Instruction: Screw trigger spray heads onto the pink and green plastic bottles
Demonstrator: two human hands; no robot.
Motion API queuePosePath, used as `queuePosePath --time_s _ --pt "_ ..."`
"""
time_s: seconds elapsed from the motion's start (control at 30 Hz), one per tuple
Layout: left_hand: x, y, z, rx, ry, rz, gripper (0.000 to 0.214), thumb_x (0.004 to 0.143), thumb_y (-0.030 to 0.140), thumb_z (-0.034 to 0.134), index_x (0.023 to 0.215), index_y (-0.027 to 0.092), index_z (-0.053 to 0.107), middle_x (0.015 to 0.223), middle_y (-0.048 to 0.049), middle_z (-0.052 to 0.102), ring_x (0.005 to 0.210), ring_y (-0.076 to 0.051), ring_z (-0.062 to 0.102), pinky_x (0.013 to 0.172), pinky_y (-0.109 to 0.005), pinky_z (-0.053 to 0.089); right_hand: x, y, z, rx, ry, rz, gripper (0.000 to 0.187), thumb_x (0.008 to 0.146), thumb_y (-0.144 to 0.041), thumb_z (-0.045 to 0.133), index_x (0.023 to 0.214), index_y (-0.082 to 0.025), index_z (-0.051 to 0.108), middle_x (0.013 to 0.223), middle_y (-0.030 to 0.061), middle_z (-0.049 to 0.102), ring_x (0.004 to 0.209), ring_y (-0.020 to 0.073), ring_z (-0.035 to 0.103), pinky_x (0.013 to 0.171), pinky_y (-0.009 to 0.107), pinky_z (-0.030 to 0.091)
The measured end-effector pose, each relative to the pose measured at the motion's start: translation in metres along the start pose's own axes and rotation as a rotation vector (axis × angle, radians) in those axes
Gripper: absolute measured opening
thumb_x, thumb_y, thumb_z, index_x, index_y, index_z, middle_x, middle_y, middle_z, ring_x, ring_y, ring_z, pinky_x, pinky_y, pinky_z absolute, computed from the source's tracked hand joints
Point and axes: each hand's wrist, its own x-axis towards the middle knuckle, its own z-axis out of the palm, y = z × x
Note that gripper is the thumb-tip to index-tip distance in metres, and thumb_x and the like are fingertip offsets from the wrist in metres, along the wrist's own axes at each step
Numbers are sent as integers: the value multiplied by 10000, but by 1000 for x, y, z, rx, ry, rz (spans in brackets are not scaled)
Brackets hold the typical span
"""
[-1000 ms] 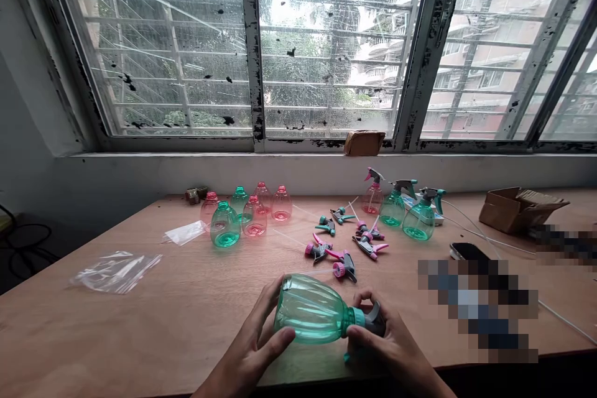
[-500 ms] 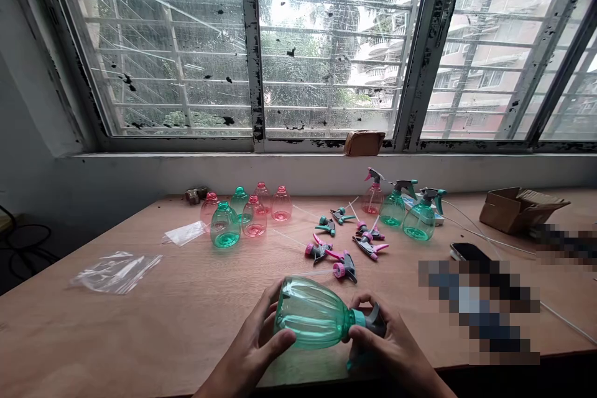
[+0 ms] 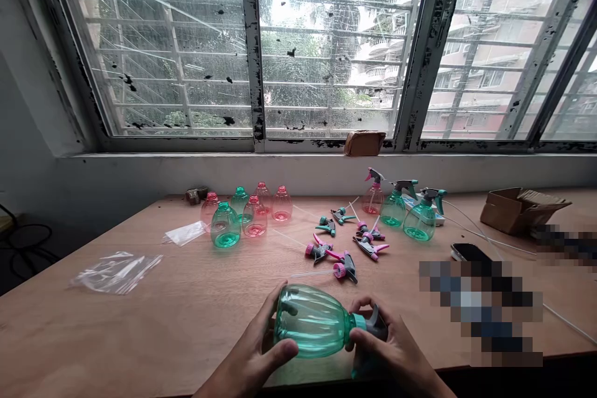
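Note:
A clear green spray bottle [image 3: 312,322] lies sideways between my hands, above the table's near edge. My left hand [image 3: 261,342] is wrapped round its base, thumb at the front. At the neck, my right hand [image 3: 385,342] grips the teal collar and the grey trigger head [image 3: 375,323]; part of the head is hidden by the fingers. Beyond the bottle lie several loose trigger heads, pink-and-grey ones [image 3: 346,267] and teal-and-grey ones [image 3: 325,225]. Bottles without heads, green [image 3: 226,227] and pink [image 3: 254,217], stand upright at back left.
Bottles with heads on, pink [image 3: 373,198] and green [image 3: 420,224], stand at back right. An open cardboard box [image 3: 508,211], white cables and a dark phone-like object [image 3: 471,253] lie farther right. Plastic bags [image 3: 119,273] rest on the left. A window is behind the table [image 3: 153,329].
The green spray bottle has dropped slightly in my hands, its base end most. Both hands keep their hold, and the things on the table stay in place.

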Motion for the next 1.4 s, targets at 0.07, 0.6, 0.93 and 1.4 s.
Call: queuePosePath --time_s 0.07,0.6,0.93,1.4 --pt "1 -1 0 -27 3 -9 834 857 510 717 1543 308 289 1575 -103 421 1485 -363 308 1199 -499 311 0 0 0 19 -5 19 413 771 -468 820 930 -206 543 653 -7 753 481 156 698 473 241 544" --pt "-3 0 3 131 37 18 961 711 475 865 1494 358 320 1557 -88 385 1396 -374 421 1201 -506 294 7 -10 -8 129 -82 142 406 811 -473 787 945 -199 518 504 -53 714 369 95 628 387 135 411" --pt "-1 1 10 147 50 41 1016 796 565 754 1558 348 117 1569 -132 348 1378 -362 452 1144 -484 391 10 0 -12 267 -78 123 513 826 -610 703 1088 -189 573 668 51 795 435 160 690 419 210 503" --pt "-4 15 5 314 -90 36 888 835 555 713 1542 320 229 1591 -106 382 1451 -360 353 1203 -511 274 -3 40 -19 -75 -50 -276 938 549 -544 928 1391 -477 519 1480 71 518 1020 350 668 918 550 531"
